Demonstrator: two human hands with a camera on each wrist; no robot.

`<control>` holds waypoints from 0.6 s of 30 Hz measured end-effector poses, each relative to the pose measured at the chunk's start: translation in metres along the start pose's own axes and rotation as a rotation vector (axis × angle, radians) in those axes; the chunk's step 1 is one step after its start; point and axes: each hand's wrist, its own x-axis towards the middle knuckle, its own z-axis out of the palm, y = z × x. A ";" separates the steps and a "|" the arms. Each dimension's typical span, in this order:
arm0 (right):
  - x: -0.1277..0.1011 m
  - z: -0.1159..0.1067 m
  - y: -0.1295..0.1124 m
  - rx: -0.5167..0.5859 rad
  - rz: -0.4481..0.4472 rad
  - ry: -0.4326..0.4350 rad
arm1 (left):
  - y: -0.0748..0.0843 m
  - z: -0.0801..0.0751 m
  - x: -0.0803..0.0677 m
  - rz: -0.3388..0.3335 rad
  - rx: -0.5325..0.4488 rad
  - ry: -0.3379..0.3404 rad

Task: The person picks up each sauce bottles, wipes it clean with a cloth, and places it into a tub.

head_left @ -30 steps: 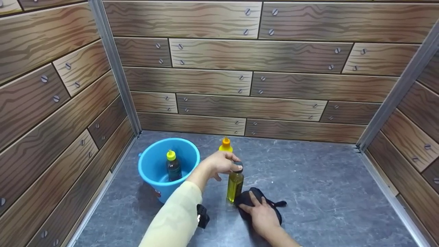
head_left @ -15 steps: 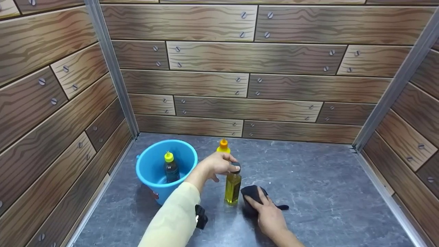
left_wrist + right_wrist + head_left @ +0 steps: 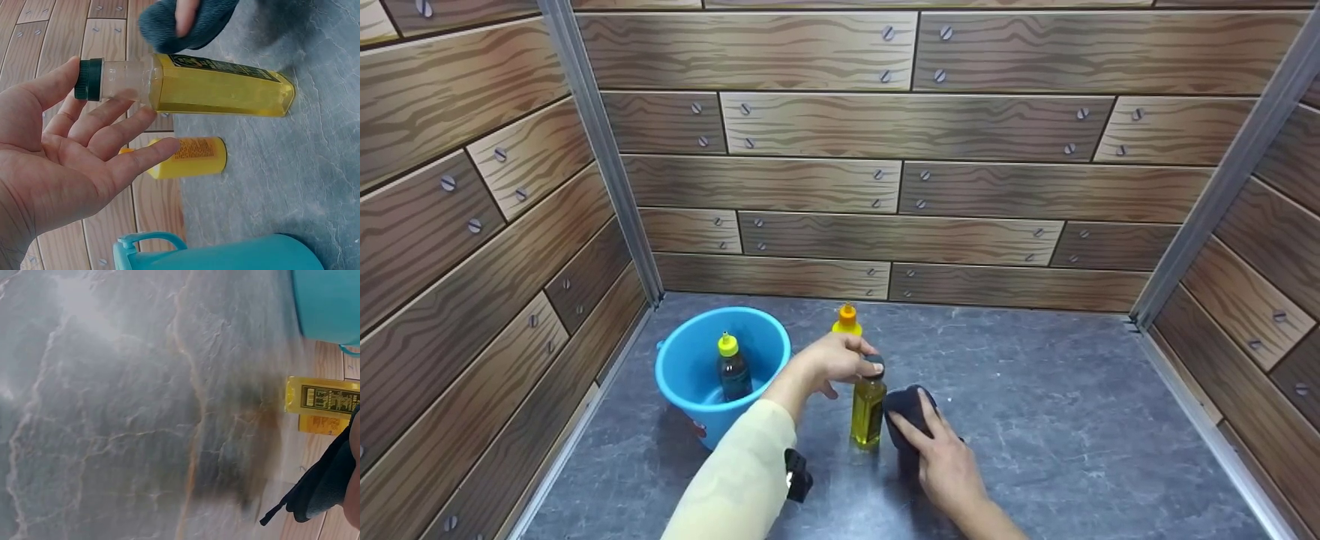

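In the head view my left hand (image 3: 836, 358) pinches the dark cap of a clear bottle of yellow oil (image 3: 868, 412), which stands upright on the grey surface. The left wrist view shows the thumb and fingertips at the cap (image 3: 89, 80), the other fingers extended beside the neck. Just right of the bottle, my right hand (image 3: 949, 465) holds a dark cloth (image 3: 910, 412), two fingers spread over it. Seen from the right wrist, the cloth (image 3: 326, 486) is off the surface, with a thin strap hanging from it. The thumb is hidden.
A blue bucket (image 3: 666, 386) stands at the left with a dark, yellow-capped bottle (image 3: 735, 375) inside. Behind my left hand is a yellow bottle (image 3: 847, 321) with an orange top. Wood-patterned walls (image 3: 825, 187) enclose the grey surface (image 3: 1057, 420).
My right hand has lifted the dark cloth from the surface beside the oil bottle; its strap has swung mostly out of sight. My left hand stays on the cap.
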 end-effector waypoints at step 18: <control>0.025 -0.005 -0.020 -0.031 -0.101 0.034 | 0.000 -0.003 0.000 0.007 -0.017 -0.019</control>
